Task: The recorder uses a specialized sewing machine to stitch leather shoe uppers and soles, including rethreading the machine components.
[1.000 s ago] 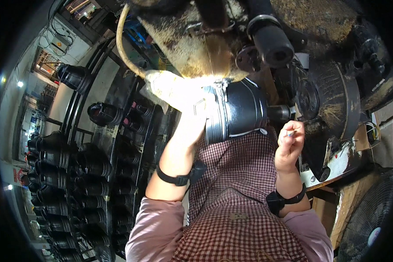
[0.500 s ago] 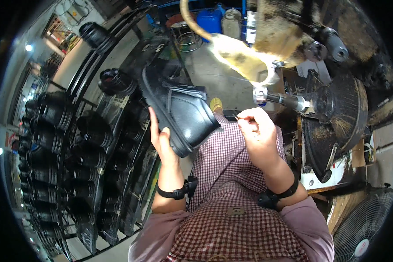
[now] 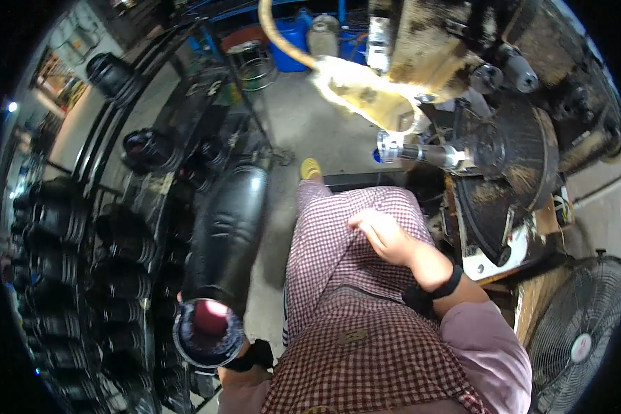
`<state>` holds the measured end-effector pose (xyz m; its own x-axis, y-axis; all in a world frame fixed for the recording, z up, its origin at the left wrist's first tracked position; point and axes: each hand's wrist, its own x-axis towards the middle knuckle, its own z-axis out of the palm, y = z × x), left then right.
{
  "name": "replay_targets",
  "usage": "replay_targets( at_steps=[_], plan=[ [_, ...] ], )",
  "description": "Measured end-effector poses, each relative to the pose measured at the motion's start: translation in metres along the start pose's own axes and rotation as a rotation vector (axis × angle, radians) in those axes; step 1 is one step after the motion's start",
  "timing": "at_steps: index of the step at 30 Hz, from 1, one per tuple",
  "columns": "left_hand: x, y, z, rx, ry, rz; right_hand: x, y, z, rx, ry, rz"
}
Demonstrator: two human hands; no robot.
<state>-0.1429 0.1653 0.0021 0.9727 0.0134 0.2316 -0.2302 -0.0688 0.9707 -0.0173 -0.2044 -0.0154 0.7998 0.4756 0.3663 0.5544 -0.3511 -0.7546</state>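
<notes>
A black rubber boot [image 3: 224, 241] hangs at my left side, toe pointing away and open shaft toward me. My left hand [image 3: 212, 319] is inside the shaft and holds the boot; only part of the palm shows through the opening. My right hand [image 3: 386, 237] rests on my checked apron over my right thigh, fingers loosely curled and holding nothing. A metal spindle [image 3: 421, 152] of the grimy machine [image 3: 504, 172] sticks out just beyond that hand.
Racks [image 3: 83, 262] on my left carry several black boots. A floor fan [image 3: 579, 317] stands at the lower right. Blue containers [image 3: 293, 41] and a stool [image 3: 248, 55] sit on the concrete floor ahead. A bright lamp [image 3: 359, 86] hangs over the machine.
The boot went from the machine's spindle, up in front of me, down to my left side. My right hand dropped from near the spindle onto my lap.
</notes>
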Motion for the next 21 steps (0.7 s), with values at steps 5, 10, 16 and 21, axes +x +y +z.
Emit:
replay_targets(
  at_steps=[5, 10, 16, 21],
  plan=[
    [0.017, -0.008, 0.006, 0.145, -0.093, -0.039, -0.038, -0.028, 0.0, 0.382, 0.229, 0.403],
    [0.04, 0.002, 0.02, 0.204, -0.162, -0.019, -0.027, -0.037, -0.001, -0.473, 0.191, 0.281],
    [0.075, -0.001, 0.041, 0.255, -0.255, 0.01, -0.044, -0.074, -0.026, -0.396, 0.28, 0.238],
    [0.093, 0.0, 0.061, 0.327, -0.316, 0.026, -0.032, -0.081, -0.02, 0.052, 0.187, 0.273]
  ],
)
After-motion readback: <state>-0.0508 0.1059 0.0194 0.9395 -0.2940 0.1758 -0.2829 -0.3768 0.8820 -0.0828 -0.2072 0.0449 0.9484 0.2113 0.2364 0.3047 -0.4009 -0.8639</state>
